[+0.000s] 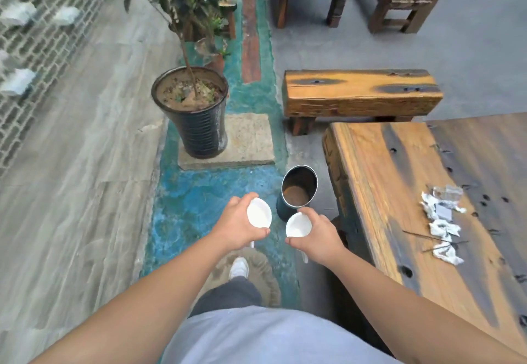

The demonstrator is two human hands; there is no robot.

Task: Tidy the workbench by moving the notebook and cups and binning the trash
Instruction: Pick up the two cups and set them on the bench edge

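My left hand (238, 222) grips a white cup (259, 212), squeezed slightly out of round, its mouth facing up. My right hand (318, 234) grips a second white cup (298, 224) the same way. Both cups are held over the floor just in front of a dark metal bin (299, 192) that stands open beside the left end of the wooden workbench (385, 181). Several crumpled white scraps of trash (440, 221) and thin dark sticks lie on the bench top at the right. No notebook is in view.
A large dark plant pot (196, 112) with a small tree stands on a stone slab ahead left. A low wooden bench (362, 93) sits beyond the workbench, with chairs farther back. My white shoe (239, 268) is on a round mat below the hands.
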